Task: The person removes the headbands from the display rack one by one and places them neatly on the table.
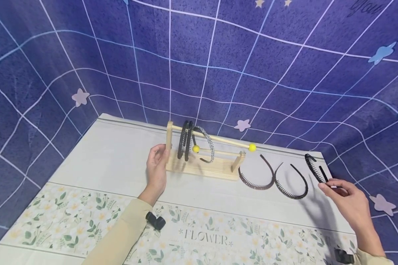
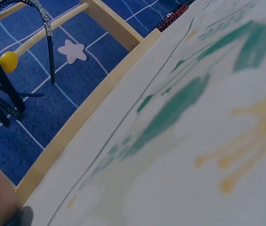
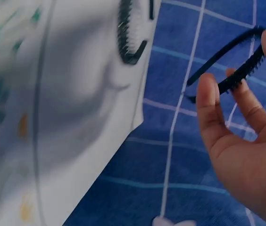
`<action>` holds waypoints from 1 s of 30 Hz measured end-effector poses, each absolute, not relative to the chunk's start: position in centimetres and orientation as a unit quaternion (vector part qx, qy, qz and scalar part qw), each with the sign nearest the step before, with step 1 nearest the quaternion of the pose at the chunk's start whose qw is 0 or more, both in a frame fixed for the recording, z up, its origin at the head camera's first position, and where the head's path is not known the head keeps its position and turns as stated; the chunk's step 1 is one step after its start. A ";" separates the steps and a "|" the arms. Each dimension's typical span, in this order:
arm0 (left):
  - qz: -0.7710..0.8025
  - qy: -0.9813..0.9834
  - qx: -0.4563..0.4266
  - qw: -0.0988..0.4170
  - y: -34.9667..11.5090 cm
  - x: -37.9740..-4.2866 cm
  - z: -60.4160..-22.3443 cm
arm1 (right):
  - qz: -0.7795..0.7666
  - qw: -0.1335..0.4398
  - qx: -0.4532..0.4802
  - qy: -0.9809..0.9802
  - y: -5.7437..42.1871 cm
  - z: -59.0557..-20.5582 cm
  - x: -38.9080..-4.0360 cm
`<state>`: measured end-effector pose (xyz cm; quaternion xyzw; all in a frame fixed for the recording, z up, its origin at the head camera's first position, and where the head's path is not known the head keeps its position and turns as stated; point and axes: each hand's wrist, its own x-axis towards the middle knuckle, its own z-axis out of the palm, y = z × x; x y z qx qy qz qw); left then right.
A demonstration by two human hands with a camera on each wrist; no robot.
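Observation:
My left hand (image 1: 157, 167) grips the left upright of a wooden headband stand (image 1: 202, 169). Several headbands hang from the stand's long upper rod: toothed black headbands (image 1: 185, 141) near the left post and a silver glittery headband (image 1: 209, 141) beside them. Off to the right, my right hand (image 1: 349, 200) pinches a toothed black headband (image 1: 312, 167) between thumb and fingers, raised above the table's right end. In the right wrist view this held headband (image 3: 240, 75) is seen against the blue backdrop. Fingers of the left hand are mostly out of the left wrist view.
A brown headband (image 1: 257, 186) and a black headband (image 1: 293, 196) lie side by side right of the stand. Yellow balls (image 1: 252, 147) cap the rods. A blue grid-patterned cloth (image 1: 199, 55) rises behind the white floral tabletop (image 1: 96, 162).

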<state>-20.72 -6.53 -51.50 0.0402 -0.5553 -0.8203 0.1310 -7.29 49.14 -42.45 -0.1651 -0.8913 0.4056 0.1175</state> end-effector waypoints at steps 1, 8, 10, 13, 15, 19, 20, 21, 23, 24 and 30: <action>-0.820 -0.556 0.040 0.130 -6.5 -20.7 -51.5 | 0.399 0.122 -0.160 -0.895 49.4 -42.7 -7.2; -0.820 -0.557 0.042 0.123 -6.7 -20.6 -51.4 | 0.398 0.133 -0.103 -0.902 52.0 -44.8 -7.0; -0.821 -0.556 0.041 0.124 -6.7 -20.6 -51.4 | 0.412 0.136 -0.087 -0.897 52.8 -45.5 -6.9; -0.825 -0.550 0.040 0.127 -6.6 -20.6 -51.4 | 0.430 0.133 -0.067 -0.890 54.1 -46.4 -6.9; -0.828 -0.545 0.039 0.130 -6.6 -20.6 -51.5 | 0.439 0.124 -0.056 -0.888 54.9 -46.7 -6.8; -0.828 -0.543 0.038 0.133 -6.5 -20.7 -51.5 | 0.410 0.113 -0.035 -0.905 56.1 -47.2 -6.7; -0.828 -0.544 0.039 0.134 -6.5 -20.7 -51.5 | 0.397 0.112 -0.026 -0.911 56.4 -47.3 -6.6; -0.827 -0.545 0.039 0.134 -6.5 -20.7 -51.5 | 0.387 0.112 -0.018 -0.915 56.6 -47.3 -6.5; -0.825 -0.547 0.040 0.135 -6.5 -20.7 -51.5 | 0.369 0.113 -0.003 -0.923 57.2 -47.4 -6.5; -0.825 -0.548 0.041 0.135 -6.4 -20.7 -51.5 | 0.363 0.110 0.004 -0.925 57.5 -47.4 -6.5; -0.826 -0.546 0.041 0.139 -6.5 -20.7 -51.5 | 0.320 0.080 0.015 -0.944 58.9 -47.6 -6.7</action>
